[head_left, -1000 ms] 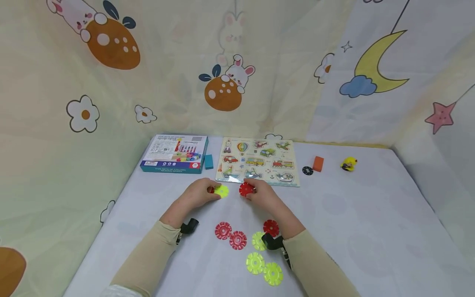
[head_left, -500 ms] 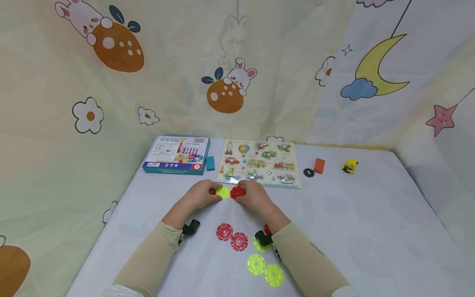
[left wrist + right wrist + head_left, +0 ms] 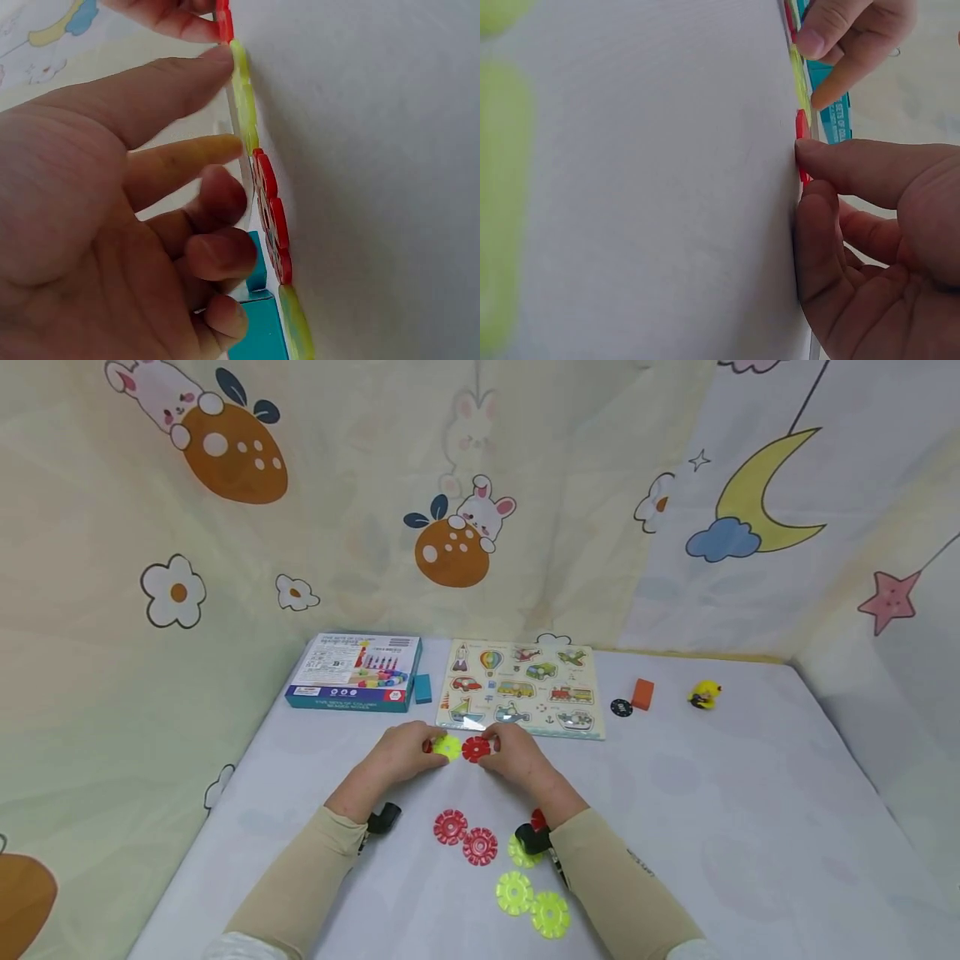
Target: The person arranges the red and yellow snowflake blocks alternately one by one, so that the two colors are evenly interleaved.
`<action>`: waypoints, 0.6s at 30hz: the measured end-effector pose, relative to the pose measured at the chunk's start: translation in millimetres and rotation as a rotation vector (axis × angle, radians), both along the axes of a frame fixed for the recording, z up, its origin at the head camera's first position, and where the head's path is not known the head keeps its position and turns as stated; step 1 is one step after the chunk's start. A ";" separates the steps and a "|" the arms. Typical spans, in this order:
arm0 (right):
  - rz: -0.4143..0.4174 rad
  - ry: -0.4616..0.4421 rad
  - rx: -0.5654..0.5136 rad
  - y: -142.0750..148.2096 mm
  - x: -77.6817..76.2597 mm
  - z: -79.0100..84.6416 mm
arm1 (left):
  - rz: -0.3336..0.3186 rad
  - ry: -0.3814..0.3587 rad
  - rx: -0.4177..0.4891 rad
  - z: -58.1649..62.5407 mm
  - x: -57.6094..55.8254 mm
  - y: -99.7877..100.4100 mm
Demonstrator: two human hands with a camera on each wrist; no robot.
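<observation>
My left hand (image 3: 401, 750) pinches a yellow-green notched disc (image 3: 448, 747) between thumb and forefinger, low over the table in front of the puzzle board (image 3: 525, 689). In the left wrist view that disc stands in a line with a red disc (image 3: 271, 217) and another yellow-green disc (image 3: 297, 322), partly under the hand in the head view. Close on its right, my right hand (image 3: 517, 756) grips a red notched disc (image 3: 476, 749) by its edge. The two discs are side by side, rims almost meeting. In the right wrist view, the right thumb presses on the red disc (image 3: 802, 124).
Nearer me lie two red discs (image 3: 465, 837) and several yellow-green discs (image 3: 514, 893); another red one is mostly behind the right wrist. Behind stand a boxed toy set (image 3: 356, 672) and a teal block (image 3: 422, 688). Rightward are a black chip (image 3: 621, 707), an orange block (image 3: 642, 693) and a yellow figurine (image 3: 705, 694).
My right hand has moved left, bringing its red disc up beside the yellow-green one. The left hand stays in nearly the same place with its disc.
</observation>
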State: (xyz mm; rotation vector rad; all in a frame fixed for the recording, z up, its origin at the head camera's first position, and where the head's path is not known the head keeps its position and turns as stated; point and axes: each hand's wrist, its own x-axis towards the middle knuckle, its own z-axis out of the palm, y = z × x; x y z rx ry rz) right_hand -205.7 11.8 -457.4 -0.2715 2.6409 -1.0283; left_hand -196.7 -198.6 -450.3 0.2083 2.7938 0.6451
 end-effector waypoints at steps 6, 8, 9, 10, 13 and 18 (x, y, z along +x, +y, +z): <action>0.007 -0.001 -0.032 2.4 -1.5 -3.2 | -0.033 0.004 0.063 0.2 -1.0 11.9; 0.008 0.000 -0.030 2.9 -1.1 -2.9 | -0.055 0.008 0.089 -1.9 -2.7 18.9; 0.007 0.000 -0.032 3.0 -0.9 -2.6 | -0.064 0.007 0.101 -2.6 -3.3 22.5; 0.008 0.001 -0.030 3.1 -0.6 -2.4 | -0.068 0.007 0.109 -3.5 -3.8 25.8; 0.012 0.000 -0.024 2.8 0.1 -2.1 | -0.071 -0.002 0.125 -4.6 -4.0 33.6; 0.028 -0.040 -0.037 8.5 0.1 1.7 | -0.076 0.001 0.122 -3.6 -4.4 40.0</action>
